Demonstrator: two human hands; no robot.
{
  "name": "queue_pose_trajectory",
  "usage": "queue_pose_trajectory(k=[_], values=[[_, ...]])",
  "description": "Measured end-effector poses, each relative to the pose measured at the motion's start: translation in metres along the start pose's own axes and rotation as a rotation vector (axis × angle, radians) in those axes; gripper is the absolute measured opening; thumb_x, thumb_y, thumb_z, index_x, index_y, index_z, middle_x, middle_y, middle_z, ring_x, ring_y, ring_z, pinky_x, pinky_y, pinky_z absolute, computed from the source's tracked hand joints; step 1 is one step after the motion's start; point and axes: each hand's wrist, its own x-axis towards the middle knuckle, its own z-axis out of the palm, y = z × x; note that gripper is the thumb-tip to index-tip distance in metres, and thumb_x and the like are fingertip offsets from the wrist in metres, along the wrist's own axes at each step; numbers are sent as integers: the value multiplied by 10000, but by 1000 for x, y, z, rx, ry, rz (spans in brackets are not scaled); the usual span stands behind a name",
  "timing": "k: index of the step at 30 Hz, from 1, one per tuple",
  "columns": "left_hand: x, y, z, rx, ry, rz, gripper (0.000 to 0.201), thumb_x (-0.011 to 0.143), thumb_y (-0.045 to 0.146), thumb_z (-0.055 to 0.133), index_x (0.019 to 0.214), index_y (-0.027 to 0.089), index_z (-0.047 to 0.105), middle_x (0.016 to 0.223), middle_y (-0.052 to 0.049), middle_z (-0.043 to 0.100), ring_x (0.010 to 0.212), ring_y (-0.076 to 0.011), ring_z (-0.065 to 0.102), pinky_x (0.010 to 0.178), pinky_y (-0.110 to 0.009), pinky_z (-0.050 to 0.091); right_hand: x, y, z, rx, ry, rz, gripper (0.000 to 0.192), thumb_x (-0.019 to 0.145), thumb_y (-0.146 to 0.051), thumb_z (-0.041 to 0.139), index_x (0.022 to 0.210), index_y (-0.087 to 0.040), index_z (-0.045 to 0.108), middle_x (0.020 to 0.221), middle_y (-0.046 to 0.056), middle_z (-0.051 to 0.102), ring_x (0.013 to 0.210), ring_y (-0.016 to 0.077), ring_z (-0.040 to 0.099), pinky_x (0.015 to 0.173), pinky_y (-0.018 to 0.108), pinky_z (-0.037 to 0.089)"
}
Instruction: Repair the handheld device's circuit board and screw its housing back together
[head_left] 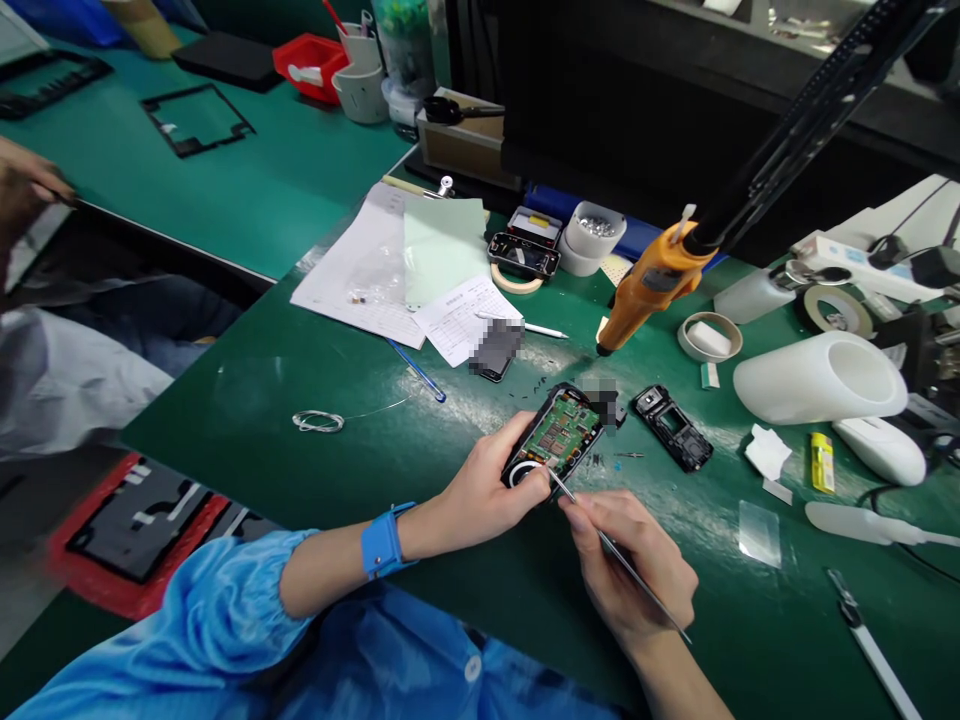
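Note:
An opened handheld device (561, 432) with a black casing and a bare green circuit board lies in my left hand (491, 480), whose thumb presses its lower edge. A blue band circles that wrist. Between the fingers of my right hand (637, 560) is a thin metal tweezers-like tool (637, 575); its tip touches the board's lower end near a white ring. Whether the tool has one or two prongs I cannot tell. Right of the device rests a separate black housing (673, 428). Small dark parts and a screwdriver bit (630, 455) lie close by.
An orange electric screwdriver (652, 280) hangs above the device. Papers (360, 265), a blue pen (417, 370) and a coil of wire (318, 421) lie to the left. At right stand a white cylinder (817, 380), a mouse (879, 449) and a yellow lighter (822, 463). Another person's hand (34, 175) shows far left.

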Motion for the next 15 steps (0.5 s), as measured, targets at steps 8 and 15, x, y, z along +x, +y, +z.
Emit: queue_pose_trajectory(k=[8,15], values=[[0,0,1,-7,-5,20,157,915,238,602,1058,175,625,809,42,593,693,-122,507,643,-232,430,-1,2,-1,-29,23,-18,222,964,34,732,1079,-155,741,834,67,823,709,174,802,645,287,684],[0,0,0,3,-3,6,185,915,264,600,1071,171,636,846,23,627,730,-136,541,672,-244,451,1,1,-1,-20,8,-18,240,952,44,728,1079,-159,748,816,55,822,684,176,799,630,284,678]])
